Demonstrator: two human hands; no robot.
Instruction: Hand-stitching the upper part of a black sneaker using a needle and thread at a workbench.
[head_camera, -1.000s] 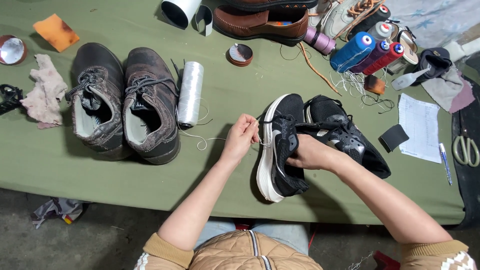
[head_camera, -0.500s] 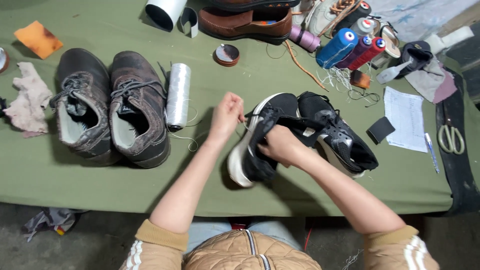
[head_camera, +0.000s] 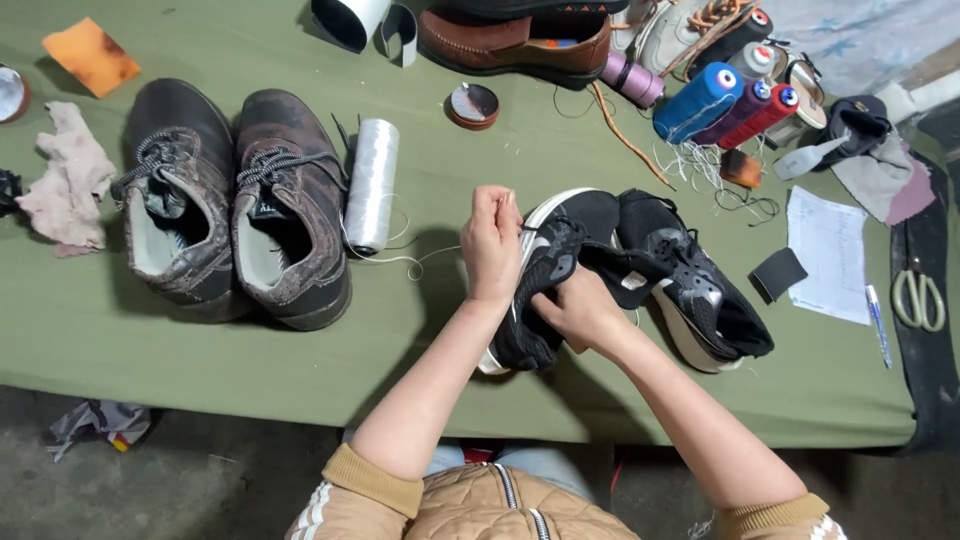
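**Head view: stitching a black sneaker**

Head camera looks down on a green table (head_camera: 150, 350). The right hand (head_camera: 580, 310) grips a black sneaker (head_camera: 545, 280) tilted on its side near the table's front edge, fingers wrapped shut around the upper, thumb pressed on the collar. The left hand (head_camera: 492, 240) sits just above it at the sole edge, fingertips pinched tight together; they seem to hold a thread (head_camera: 420, 258), though any needle is too small to tell. That white thread runs left to a white spool (head_camera: 370, 185) lying beside 2 brown shoes (head_camera: 235, 210). A 2nd black sneaker (head_camera: 690, 290) lies touching the 1st on its right. Scissors (head_camera: 915, 297), a pen (head_camera: 878, 325) and coloured thread cones (head_camera: 725, 105) sit well apart at the right.

By my reading, a stitch is being drawn along the sole seam. Pulling it calls for a steady grip on the shoe and slack from the spool.
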